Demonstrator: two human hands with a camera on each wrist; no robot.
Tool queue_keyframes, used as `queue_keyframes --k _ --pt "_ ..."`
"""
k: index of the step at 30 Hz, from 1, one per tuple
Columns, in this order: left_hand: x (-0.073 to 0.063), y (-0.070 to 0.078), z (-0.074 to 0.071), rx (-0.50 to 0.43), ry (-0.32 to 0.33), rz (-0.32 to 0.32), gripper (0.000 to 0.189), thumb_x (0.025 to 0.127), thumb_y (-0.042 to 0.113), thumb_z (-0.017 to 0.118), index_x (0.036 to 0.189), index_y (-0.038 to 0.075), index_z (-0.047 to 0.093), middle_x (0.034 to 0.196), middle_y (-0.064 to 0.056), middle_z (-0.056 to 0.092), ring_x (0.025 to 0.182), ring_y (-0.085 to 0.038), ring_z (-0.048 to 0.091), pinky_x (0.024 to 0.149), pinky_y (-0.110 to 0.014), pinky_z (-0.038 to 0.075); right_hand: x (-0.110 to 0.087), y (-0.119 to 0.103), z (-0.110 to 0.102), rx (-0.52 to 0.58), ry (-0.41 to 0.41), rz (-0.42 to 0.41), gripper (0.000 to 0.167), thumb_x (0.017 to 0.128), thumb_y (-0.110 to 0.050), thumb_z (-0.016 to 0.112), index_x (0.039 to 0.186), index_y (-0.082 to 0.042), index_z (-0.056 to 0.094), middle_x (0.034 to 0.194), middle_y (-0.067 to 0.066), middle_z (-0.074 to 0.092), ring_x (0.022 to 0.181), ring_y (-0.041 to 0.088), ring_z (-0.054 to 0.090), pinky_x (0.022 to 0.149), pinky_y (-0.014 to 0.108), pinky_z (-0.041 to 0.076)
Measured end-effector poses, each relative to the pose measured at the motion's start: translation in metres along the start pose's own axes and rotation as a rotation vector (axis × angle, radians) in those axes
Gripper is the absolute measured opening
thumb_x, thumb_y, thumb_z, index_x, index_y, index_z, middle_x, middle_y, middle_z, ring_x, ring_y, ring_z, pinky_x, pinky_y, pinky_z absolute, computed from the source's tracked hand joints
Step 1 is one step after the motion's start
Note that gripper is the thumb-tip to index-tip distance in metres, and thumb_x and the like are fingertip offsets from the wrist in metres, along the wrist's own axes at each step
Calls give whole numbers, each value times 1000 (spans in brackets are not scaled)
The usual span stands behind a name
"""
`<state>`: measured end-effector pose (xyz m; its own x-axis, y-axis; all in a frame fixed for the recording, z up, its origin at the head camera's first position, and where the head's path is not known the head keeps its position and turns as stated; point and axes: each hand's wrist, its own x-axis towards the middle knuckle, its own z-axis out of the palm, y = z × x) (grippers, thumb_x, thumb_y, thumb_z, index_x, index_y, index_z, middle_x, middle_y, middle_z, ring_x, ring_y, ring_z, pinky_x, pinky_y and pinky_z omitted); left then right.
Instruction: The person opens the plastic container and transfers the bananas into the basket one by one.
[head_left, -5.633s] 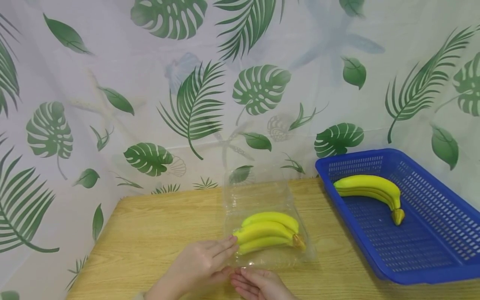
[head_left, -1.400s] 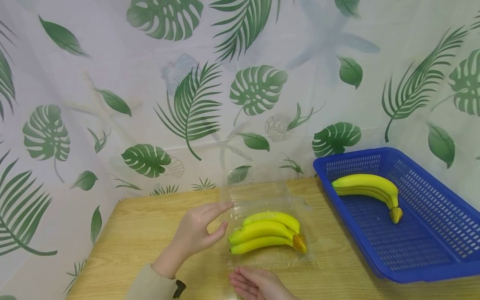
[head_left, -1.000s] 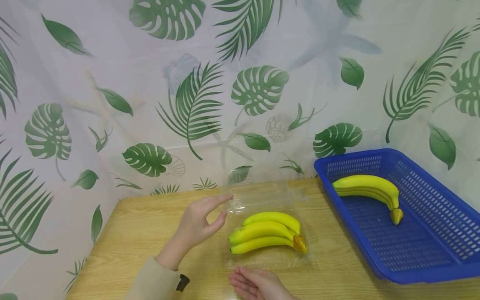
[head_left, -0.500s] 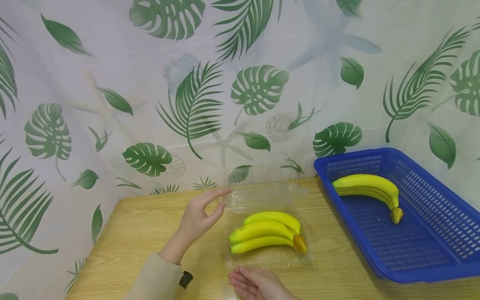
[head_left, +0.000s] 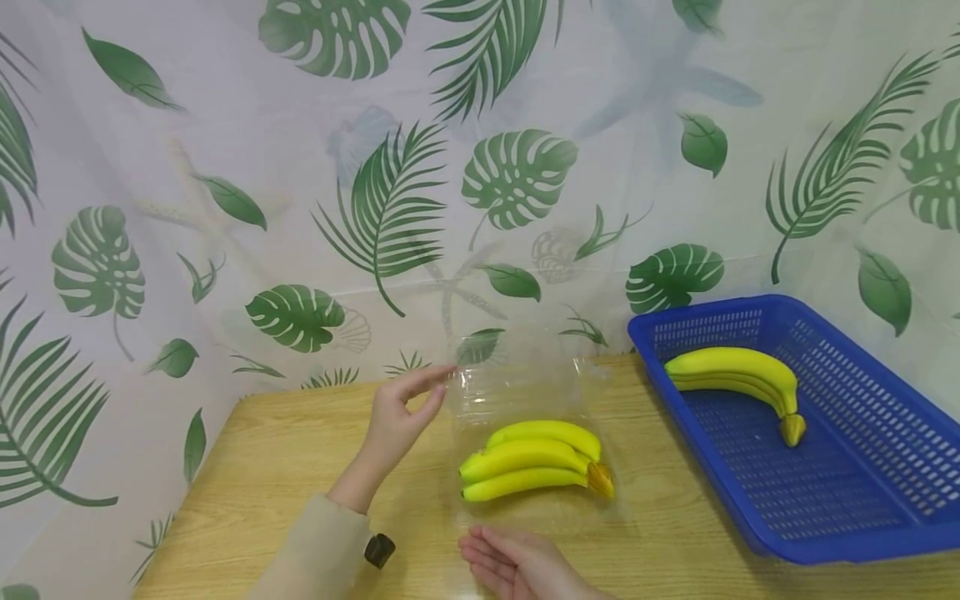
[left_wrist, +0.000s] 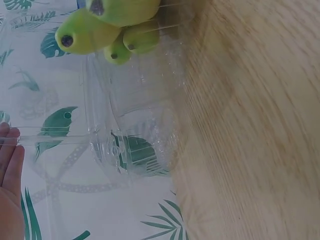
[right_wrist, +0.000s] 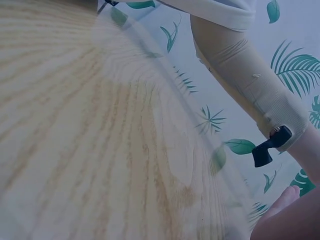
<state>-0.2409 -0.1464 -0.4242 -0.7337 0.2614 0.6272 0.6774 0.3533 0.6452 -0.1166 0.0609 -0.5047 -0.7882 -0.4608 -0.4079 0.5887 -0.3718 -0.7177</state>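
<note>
A bunch of bananas [head_left: 532, 467] lies in a clear plastic box [head_left: 555, 521], with its brown stem end to the right. The box's clear lid [head_left: 517, 387] stands raised behind the bananas. At the lid's left edge is my left hand [head_left: 393, 425], index finger and thumb extended. In the left wrist view its straight fingers [left_wrist: 12, 152] touch a clear plastic edge. My right hand [head_left: 521, 562] lies with loosely bent fingers at the front of the box and holds nothing; whether it touches the plastic is unclear. The right wrist view shows only part of it.
On the right stands a blue perforated basket [head_left: 750, 508] with a second bunch of bananas [head_left: 735, 371] in its far left part. A leaf-patterned sheet [head_left: 420, 75] hangs behind the wooden table [head_left: 270, 475]. A black clip [head_left: 380, 550] sits at the left sleeve.
My left hand has left the box's front left corner and moved away from me along its left side, up to the lid. The right hand and the bananas have hardly moved.
</note>
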Motion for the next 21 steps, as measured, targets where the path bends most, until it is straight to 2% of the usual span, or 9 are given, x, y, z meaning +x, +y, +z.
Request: queue_keyframes --k 5,12,14,19,21 --pt "3 -2 1 -23 13 -10 27 100 -2 64 125 -4 73 125 -21 77 112 -37 75 101 -28 62 0 -1 0 -21 4 8 38 111 -15 55 140 9 58 116 6 79 105 11 75 104 31 62" --pt "10 -3 1 -34 31 0 26 100 -3 63 124 -5 73 120 -22 78 108 -38 76 99 -26 62 1 2 -2 -57 -8 -12 40 112 -14 52 142 13 55 115 5 81 105 11 75 103 31 62" --pt "12 -2 1 -37 35 -21 26 100 -2 63 124 -5 73 120 -22 78 107 -34 77 99 -24 61 2 2 -2 -56 -2 -4 40 112 -14 53 142 12 56 115 5 81 106 11 76 104 32 62" --pt "14 -2 3 -63 56 -95 25 102 1 64 125 -3 74 123 -21 78 106 -9 74 96 -18 59 1 2 -2 -69 6 10 38 112 -15 53 140 10 58 116 7 81 107 13 76 104 33 62" --pt "15 -3 4 -79 67 -122 25 103 2 64 125 -3 74 122 -21 78 105 -5 73 94 -17 58 0 2 -3 -78 3 6 38 112 -14 53 140 11 58 117 8 80 107 13 76 104 34 62"
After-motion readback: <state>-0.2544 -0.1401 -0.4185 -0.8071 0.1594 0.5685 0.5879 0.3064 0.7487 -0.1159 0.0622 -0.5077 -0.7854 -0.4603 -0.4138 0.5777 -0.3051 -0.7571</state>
